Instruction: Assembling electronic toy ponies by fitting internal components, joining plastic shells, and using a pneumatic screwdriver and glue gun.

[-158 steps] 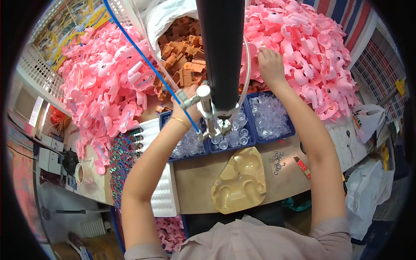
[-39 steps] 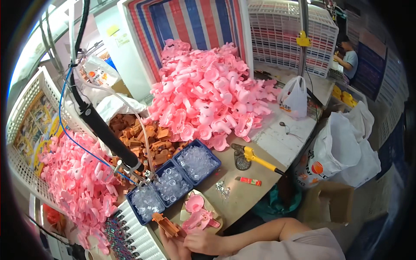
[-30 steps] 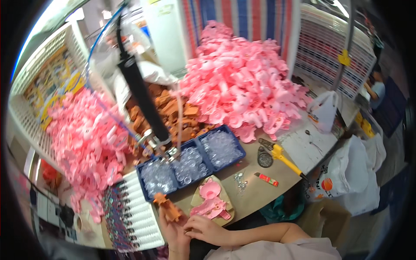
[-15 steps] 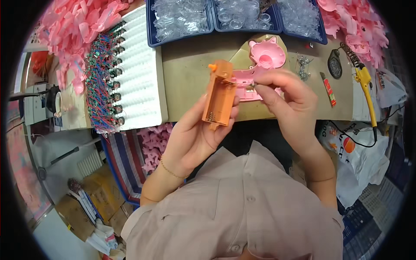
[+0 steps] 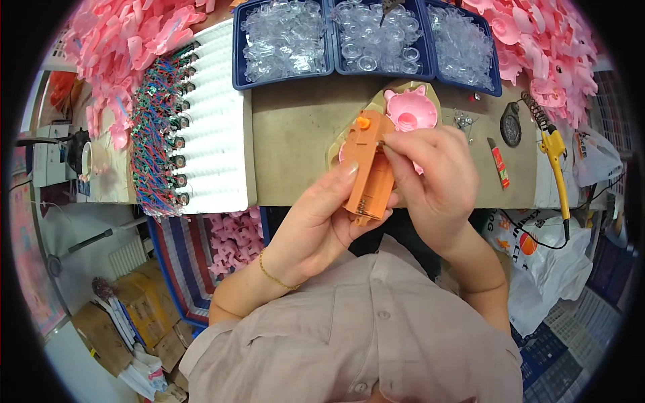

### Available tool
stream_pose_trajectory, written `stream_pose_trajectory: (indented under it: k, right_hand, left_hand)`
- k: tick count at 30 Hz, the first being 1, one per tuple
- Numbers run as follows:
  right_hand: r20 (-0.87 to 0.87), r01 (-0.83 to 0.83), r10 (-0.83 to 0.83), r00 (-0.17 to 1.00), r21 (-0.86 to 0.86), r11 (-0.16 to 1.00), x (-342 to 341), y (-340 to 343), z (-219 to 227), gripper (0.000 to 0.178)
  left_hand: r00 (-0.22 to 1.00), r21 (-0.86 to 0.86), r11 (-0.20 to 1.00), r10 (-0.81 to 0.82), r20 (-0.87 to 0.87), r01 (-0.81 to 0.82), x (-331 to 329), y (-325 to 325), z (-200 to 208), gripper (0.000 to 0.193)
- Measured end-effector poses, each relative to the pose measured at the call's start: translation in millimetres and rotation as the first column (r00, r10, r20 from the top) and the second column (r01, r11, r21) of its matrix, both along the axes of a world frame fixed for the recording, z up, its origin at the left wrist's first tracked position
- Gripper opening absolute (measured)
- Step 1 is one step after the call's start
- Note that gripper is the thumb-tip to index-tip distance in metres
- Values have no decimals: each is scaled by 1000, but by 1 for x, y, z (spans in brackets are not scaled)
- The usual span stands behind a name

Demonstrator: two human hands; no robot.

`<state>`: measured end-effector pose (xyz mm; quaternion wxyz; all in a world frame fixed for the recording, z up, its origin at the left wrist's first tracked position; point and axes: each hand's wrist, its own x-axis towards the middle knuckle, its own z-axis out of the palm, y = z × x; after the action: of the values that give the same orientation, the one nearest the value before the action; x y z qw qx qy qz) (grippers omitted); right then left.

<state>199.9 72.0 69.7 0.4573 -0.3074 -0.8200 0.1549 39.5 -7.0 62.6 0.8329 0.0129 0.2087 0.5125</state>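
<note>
Both hands on one orange plastic housing [image 5: 368, 171], held above the near edge of the brown worktable [image 5: 295, 154].
Left hand [image 5: 321, 225] wrapped beneath it; right hand [image 5: 430, 178] pinching its upper side. Far: three blue trays [image 5: 366, 37] of clear parts, pink heaps [image 5: 547, 57]. Left: white foam rack [image 5: 215, 127]. Right: yellow soldering iron [image 5: 556, 161], white bag [image 5: 547, 258] with round orange mark.

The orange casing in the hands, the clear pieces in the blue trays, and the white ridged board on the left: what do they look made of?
Orange casing, held by the left hand and right hand: apparently moulded plastic, matt, uniform colour. Clear pieces in the blue trays: likely thin transparent plastic, glossy with glints. White ridged board: possibly foam or plastic; the look leaves it open.
</note>
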Motion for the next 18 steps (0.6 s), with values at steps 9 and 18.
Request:
stream_pose_trajectory:
  k: [9,18]
  right_hand:
    - [201,-138,141,969,-30,990,15,0,1,28]
    - [-633,-452,-22,774,-577,680,9,-8,6,24]
  left_hand:
    - [972,37,992,-110,-210,120,-5,10,1,51]
    - [969,164,982,-57,-242,98,5,20,13,54]
